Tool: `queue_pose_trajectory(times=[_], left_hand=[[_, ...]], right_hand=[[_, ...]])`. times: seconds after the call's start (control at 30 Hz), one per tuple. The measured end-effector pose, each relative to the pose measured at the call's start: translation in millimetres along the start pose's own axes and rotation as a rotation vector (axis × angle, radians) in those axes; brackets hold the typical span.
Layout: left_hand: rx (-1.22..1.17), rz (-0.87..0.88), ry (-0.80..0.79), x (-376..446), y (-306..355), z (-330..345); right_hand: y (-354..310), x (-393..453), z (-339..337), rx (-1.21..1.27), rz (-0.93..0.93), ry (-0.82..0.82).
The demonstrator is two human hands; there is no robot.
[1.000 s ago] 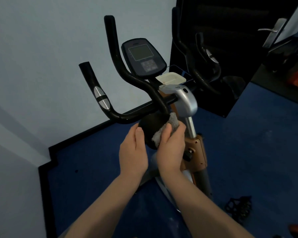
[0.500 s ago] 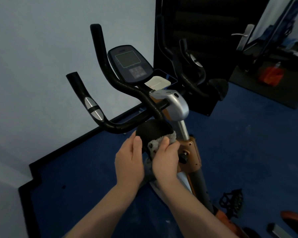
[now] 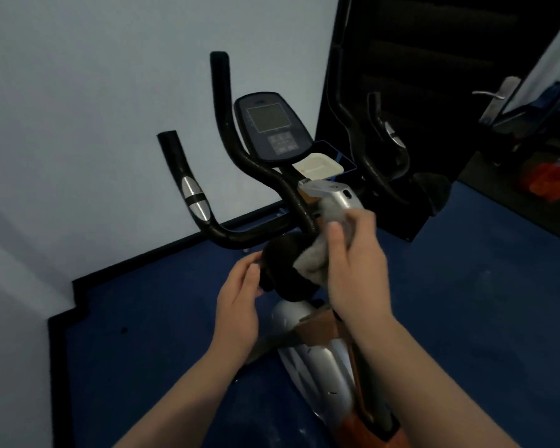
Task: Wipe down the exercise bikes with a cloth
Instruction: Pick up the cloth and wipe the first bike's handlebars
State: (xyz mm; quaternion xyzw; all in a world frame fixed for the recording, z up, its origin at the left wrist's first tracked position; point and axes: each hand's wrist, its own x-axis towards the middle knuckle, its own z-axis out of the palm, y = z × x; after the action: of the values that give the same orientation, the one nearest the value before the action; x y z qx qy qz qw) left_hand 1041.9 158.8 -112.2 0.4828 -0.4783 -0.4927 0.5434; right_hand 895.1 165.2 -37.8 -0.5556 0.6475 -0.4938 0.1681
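An exercise bike stands before me with black handlebars [image 3: 236,236], a dark console [image 3: 272,126] and a silver stem cap [image 3: 335,194]. Below the bars sits a round black knob [image 3: 282,260]. My right hand [image 3: 356,270] grips a grey cloth [image 3: 314,258] and presses it against the knob's right side and the underside of the silver cap. My left hand [image 3: 240,302] touches the knob's left side with curled fingers. The bike's silver and orange body [image 3: 320,360] runs down between my forearms.
A pale wall [image 3: 94,124] stands close behind the bike, with blue floor [image 3: 162,318] edged in black. A mirror or dark panel [image 3: 417,76] at right shows the bars again. A door handle [image 3: 498,98] and an orange object [image 3: 547,182] lie at far right.
My right hand has moved up with the cloth from the knob's front toward the silver cap. My left hand stays at the knob. The camera has shifted, so the bike sits more centrally.
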Motion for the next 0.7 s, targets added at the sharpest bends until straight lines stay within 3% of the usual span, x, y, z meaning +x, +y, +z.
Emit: queue_pose_trajectory(times=[0.07, 0.13, 0.27, 0.5, 0.7], left_hand=[[-0.173, -0.126, 0.028, -3.3, 1.8, 1.8], [-0.334, -0.224, 0.048, -7.4, 2.5, 2.7], [-0.473, -0.262, 0.095, -14.0, 2.7, 6.2], [-0.44, -0.2, 0.141, -19.9, 7.9, 18.5], [-0.33, -0.164, 0.192, -22.7, 12.2, 32.5]], right_hand=[[-5.9, 10.0, 23.5, -0.048, -0.172, -0.103], [-4.0, 5.9, 47.6, -0.106, -0.212, -0.193], [9.3, -21.4, 69.3, -0.1, -0.283, -0.13], [37.2, -32.2, 49.3, 0.117, -0.45, -0.206], [70.7, -30.1, 29.1, 0.045, -0.678, -0.301]])
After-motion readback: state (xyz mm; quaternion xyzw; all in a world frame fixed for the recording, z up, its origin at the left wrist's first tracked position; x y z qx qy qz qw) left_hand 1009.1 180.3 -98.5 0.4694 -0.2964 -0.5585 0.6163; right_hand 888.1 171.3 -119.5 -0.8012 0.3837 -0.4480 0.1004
